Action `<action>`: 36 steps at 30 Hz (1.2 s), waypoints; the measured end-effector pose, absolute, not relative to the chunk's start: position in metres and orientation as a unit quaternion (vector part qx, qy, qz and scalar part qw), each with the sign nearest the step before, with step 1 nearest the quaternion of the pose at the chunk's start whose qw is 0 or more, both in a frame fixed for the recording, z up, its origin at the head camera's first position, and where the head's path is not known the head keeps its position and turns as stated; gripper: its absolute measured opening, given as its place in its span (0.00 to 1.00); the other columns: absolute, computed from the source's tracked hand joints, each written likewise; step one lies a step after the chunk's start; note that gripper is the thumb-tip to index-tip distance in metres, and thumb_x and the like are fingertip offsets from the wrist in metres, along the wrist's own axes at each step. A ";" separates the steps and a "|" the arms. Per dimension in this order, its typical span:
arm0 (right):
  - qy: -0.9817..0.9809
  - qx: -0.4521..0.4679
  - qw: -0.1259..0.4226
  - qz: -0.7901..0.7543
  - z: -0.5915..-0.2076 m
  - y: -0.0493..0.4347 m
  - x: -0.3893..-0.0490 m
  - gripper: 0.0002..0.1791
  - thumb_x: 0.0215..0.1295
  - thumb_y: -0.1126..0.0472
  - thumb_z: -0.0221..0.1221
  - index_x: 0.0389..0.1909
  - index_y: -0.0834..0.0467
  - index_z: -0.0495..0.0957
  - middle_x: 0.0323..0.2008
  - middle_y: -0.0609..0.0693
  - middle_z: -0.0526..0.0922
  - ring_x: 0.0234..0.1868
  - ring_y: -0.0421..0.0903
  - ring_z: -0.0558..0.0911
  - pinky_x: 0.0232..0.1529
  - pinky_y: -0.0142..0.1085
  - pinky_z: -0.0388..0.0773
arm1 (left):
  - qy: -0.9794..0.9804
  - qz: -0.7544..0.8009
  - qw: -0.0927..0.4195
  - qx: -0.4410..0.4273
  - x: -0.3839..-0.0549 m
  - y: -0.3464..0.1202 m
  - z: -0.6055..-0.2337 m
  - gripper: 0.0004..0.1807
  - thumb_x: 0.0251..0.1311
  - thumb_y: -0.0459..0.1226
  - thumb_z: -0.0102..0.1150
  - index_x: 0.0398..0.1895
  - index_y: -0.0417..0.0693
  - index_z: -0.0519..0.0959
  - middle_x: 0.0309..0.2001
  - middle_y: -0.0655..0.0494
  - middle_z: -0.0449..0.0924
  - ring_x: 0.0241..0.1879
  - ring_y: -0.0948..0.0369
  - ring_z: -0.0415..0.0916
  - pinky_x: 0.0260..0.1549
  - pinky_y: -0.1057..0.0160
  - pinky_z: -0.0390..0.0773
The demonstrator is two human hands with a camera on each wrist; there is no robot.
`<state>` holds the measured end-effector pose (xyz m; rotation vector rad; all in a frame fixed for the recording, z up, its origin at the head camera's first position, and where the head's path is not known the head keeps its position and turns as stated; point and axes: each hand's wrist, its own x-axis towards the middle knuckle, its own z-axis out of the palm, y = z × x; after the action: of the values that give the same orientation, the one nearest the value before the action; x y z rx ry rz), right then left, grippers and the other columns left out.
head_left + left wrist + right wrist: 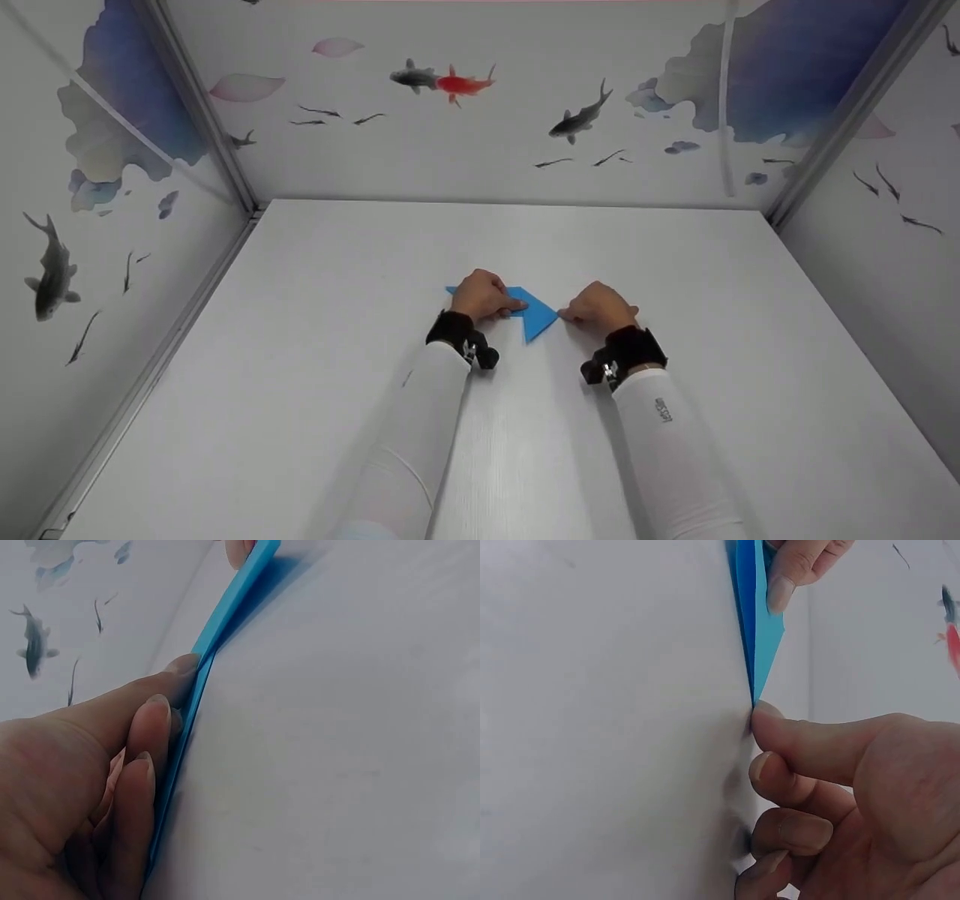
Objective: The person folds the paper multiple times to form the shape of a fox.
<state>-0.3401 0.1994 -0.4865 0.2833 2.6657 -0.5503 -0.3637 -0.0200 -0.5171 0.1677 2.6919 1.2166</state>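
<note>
A folded piece of blue paper [540, 315], shaped like an arrowhead with a narrower tail, lies on the white table. My left hand [480, 294] holds its tail part, the thumb and curled fingers set close against the paper's edge in the left wrist view. At the right, the paper's sharp point meets the thumb tip of my right hand [600, 307], which pinches it there with the other fingers curled in. Layers of the fold [761, 622] stand slightly apart in the right wrist view. Part of the tail is hidden under my left hand.
The white table [300, 360] stretches around both hands. Printed panels with fish [461, 84] and leaf shapes enclose it at the back and sides, joined by metal corner posts [199, 97]. Each wrist wears a black strap [636, 349] with a small camera.
</note>
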 end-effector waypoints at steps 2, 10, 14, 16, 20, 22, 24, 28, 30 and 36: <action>0.954 0.102 0.202 -0.198 -0.488 0.200 -0.341 0.24 0.61 0.43 0.59 0.13 0.55 0.72 0.24 0.48 0.75 0.37 0.50 0.74 0.62 0.67 0.55 | 0.909 0.404 0.088 0.059 -0.363 -0.020 -0.516 0.19 0.45 0.52 0.75 0.30 0.48 0.81 0.20 0.58 0.83 0.22 0.63 0.78 0.24 0.67 0.71; 0.957 0.097 0.203 -0.184 -0.487 0.205 -0.342 0.24 0.60 0.41 0.59 0.17 0.55 0.72 0.36 0.53 0.76 0.40 0.52 0.72 0.60 0.71 0.56 | 0.928 0.357 0.064 0.089 -0.361 -0.016 -0.517 0.24 0.37 0.56 0.78 0.30 0.51 0.80 0.29 0.59 0.80 0.32 0.60 0.75 0.30 0.64 0.72; 0.960 0.077 0.202 -0.175 -0.486 0.204 -0.343 0.25 0.60 0.40 0.58 0.15 0.55 0.73 0.30 0.50 0.76 0.39 0.51 0.73 0.61 0.72 0.53 | 0.931 0.347 0.075 0.085 -0.361 -0.016 -0.517 0.25 0.38 0.57 0.77 0.32 0.52 0.79 0.32 0.58 0.80 0.34 0.59 0.75 0.32 0.63 0.73; 0.961 0.076 0.199 -0.179 -0.486 0.203 -0.344 0.24 0.59 0.40 0.59 0.16 0.55 0.75 0.29 0.49 0.76 0.40 0.51 0.74 0.62 0.71 0.52 | 0.934 0.340 0.077 0.081 -0.361 -0.017 -0.517 0.25 0.38 0.57 0.77 0.32 0.52 0.79 0.33 0.58 0.80 0.35 0.59 0.75 0.32 0.63 0.74; 0.960 0.080 0.187 -0.191 -0.486 0.195 -0.348 0.23 0.58 0.40 0.61 0.24 0.57 0.81 0.35 0.52 0.80 0.42 0.51 0.74 0.64 0.69 0.49 | 0.934 0.338 0.079 0.080 -0.361 -0.016 -0.515 0.25 0.38 0.56 0.77 0.32 0.52 0.79 0.32 0.58 0.80 0.34 0.59 0.75 0.32 0.63 0.74; 0.959 0.087 0.181 -0.200 -0.485 0.189 -0.350 0.23 0.58 0.41 0.62 0.29 0.59 0.82 0.40 0.54 0.81 0.44 0.51 0.74 0.65 0.69 0.47 | 0.934 0.339 0.079 0.081 -0.361 -0.016 -0.515 0.24 0.38 0.56 0.77 0.31 0.52 0.79 0.32 0.58 0.80 0.33 0.59 0.75 0.31 0.64 0.73; 0.958 0.093 0.173 -0.209 -0.485 0.182 -0.353 0.22 0.59 0.42 0.62 0.31 0.59 0.82 0.42 0.54 0.81 0.45 0.52 0.74 0.65 0.69 0.44 | 0.933 0.340 0.079 0.085 -0.361 -0.016 -0.515 0.24 0.38 0.56 0.77 0.30 0.52 0.79 0.31 0.58 0.80 0.33 0.59 0.75 0.31 0.63 0.73; 0.957 0.099 0.143 -0.231 -0.485 0.167 -0.359 0.20 0.60 0.44 0.61 0.27 0.59 0.81 0.35 0.53 0.81 0.46 0.53 0.76 0.65 0.69 0.44 | 0.934 0.339 0.077 0.085 -0.362 -0.015 -0.515 0.24 0.38 0.56 0.77 0.30 0.52 0.79 0.30 0.59 0.79 0.32 0.59 0.74 0.31 0.63 0.72; 0.957 0.096 0.124 -0.245 -0.486 0.160 -0.360 0.19 0.61 0.45 0.61 0.26 0.59 0.81 0.34 0.53 0.82 0.46 0.53 0.77 0.64 0.68 0.46 | 0.934 0.339 0.076 0.084 -0.362 -0.015 -0.515 0.24 0.37 0.56 0.78 0.29 0.52 0.78 0.29 0.59 0.78 0.32 0.60 0.73 0.31 0.64 0.72; 0.959 0.084 0.080 -0.257 -0.486 0.145 -0.364 0.19 0.60 0.47 0.61 0.34 0.60 0.82 0.42 0.58 0.84 0.45 0.55 0.78 0.61 0.65 0.52 | 0.932 0.342 0.063 0.101 -0.361 -0.019 -0.515 0.23 0.38 0.55 0.78 0.27 0.51 0.79 0.27 0.59 0.78 0.30 0.60 0.73 0.29 0.64 0.72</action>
<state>-0.3635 0.1453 -0.4855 0.2508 2.8690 -0.7691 -0.3609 -0.0188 -0.5149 0.3048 2.8159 1.0333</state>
